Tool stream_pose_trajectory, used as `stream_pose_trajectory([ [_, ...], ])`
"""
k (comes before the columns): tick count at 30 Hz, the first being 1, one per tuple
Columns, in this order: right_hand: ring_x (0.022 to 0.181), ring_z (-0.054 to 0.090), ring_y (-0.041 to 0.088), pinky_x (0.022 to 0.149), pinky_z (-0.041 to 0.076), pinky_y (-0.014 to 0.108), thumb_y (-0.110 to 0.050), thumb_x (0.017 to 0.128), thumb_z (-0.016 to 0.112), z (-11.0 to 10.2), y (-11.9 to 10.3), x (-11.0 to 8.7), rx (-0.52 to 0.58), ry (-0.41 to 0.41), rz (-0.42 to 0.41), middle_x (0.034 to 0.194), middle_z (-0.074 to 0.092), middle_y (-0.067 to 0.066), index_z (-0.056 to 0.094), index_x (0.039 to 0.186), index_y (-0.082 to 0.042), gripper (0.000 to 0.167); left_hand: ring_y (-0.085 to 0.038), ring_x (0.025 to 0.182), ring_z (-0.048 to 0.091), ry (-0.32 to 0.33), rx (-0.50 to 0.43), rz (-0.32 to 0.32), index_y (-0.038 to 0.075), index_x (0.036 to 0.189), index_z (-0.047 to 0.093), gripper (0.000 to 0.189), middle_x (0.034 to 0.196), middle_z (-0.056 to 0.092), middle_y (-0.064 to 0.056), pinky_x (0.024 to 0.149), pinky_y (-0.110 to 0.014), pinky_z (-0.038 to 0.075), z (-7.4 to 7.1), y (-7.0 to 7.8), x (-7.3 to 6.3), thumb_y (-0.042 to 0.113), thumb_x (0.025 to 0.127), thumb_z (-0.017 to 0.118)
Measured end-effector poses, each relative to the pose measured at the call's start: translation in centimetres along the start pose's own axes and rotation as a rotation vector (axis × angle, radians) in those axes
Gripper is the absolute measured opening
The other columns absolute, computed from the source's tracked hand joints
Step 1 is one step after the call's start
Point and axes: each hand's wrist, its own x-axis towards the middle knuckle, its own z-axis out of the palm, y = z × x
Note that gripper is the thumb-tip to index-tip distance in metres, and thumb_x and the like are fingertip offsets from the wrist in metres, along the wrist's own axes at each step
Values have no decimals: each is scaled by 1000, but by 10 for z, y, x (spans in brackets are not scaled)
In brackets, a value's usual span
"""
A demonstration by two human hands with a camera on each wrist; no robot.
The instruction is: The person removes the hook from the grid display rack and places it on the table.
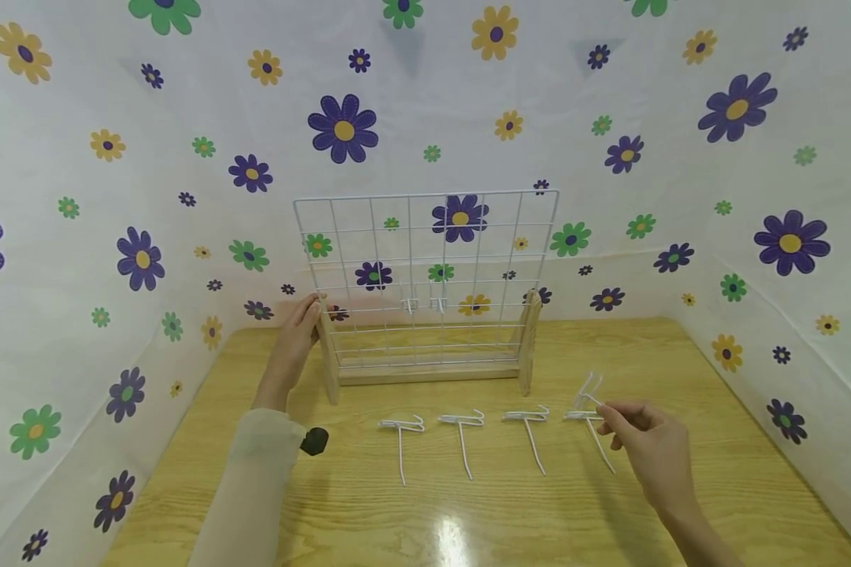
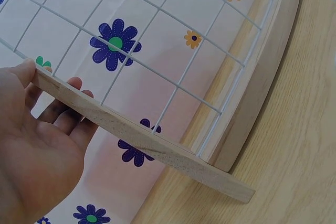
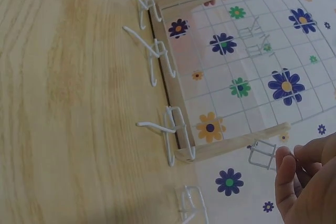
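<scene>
White wire juts forward from my right hand (image 1: 648, 449), thumb and fingertips pinched together on the stem of the held hook (image 3: 262, 153), its frame side leading. Four loose hooks (image 1: 464, 445) lie in a row on the tabletop (image 1: 354, 512), running leftward from that hand, the last right by its fingertips. Ahead and to its left stands the wire grid (image 1: 427, 284), with two hung hooks (image 1: 437, 302) side by side on it. My left hand (image 2: 44, 140) is clamped round the upper end of the wooden upright (image 2: 131, 135) on its side.

To seat this hook well, I'd keep the pinch light and far back on the stem, so the prongs meet the wire unobstructed by my fingers. I'd lift clear of the neighbouring hook first, since bent wires could snag. The left hand should brace, not pull; the grid looks light enough to tip under a push.
</scene>
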Motion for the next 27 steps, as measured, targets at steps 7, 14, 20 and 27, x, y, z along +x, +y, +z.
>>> stream_pose_trajectory([
  [7, 61, 65, 20, 58, 57, 20, -12, 98, 73, 4, 13, -8, 9, -35, 31, 79, 74, 9, 70, 103, 10, 23, -37, 152, 28, -3, -9, 6, 6, 164, 22, 60, 160, 34, -26, 124, -48, 24, 1, 0, 1, 37, 115, 32],
  [14, 68, 68, 20, 59, 59, 23, -16, 97, 75, 9, 24, -13, 36, -62, 83, 83, 75, 9, 71, 105, 10, 27, -36, 153, 25, -11, -21, -14, 7, 165, 20, 57, 161, 32, -26, 125, -48, 22, 0, 1, 0, 32, 115, 29],
  [20, 65, 66, 20, 62, 57, 21, -15, 97, 74, 13, 34, -16, -4, -93, 131, 82, 74, 10, 71, 107, 10, 27, -35, 153, 26, -19, -35, -22, 5, 165, 19, 55, 161, 32, -27, 125, -47, 21, -2, 2, 1, 28, 116, 28],
  [27, 64, 63, 16, 62, 56, 20, -15, 97, 74, 18, 41, -19, -30, -120, 187, 81, 73, 11, 70, 108, 10, 27, -34, 153, 27, -13, -25, -8, 7, 165, 19, 57, 161, 34, -26, 125, -47, 22, -1, 0, 0, 33, 115, 30],
])
